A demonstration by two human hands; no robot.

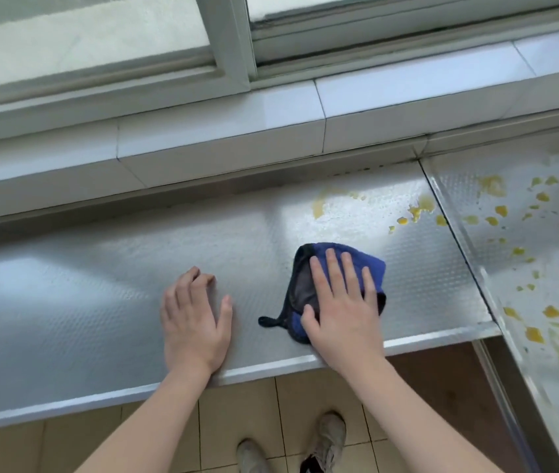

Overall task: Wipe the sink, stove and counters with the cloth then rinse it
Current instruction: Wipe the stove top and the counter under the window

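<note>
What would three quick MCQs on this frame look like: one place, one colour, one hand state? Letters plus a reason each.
1. Where do most yellow spills lie?
A. right of the cloth
B. under the left hand
C. on the window sill

2. What colour is the cloth?
A. red
B. blue with dark edging
C. white

3. What is the right hand doing?
A. hanging off the counter
B. gripping a bottle
C. pressing flat on the cloth

Key: 1 A, the spots spread over the counter toward the right section; 2 B, blue fabric shows around the fingers; 3 C, straight fingers lie on the cloth, while the left hand rests bare on the counter.
</note>
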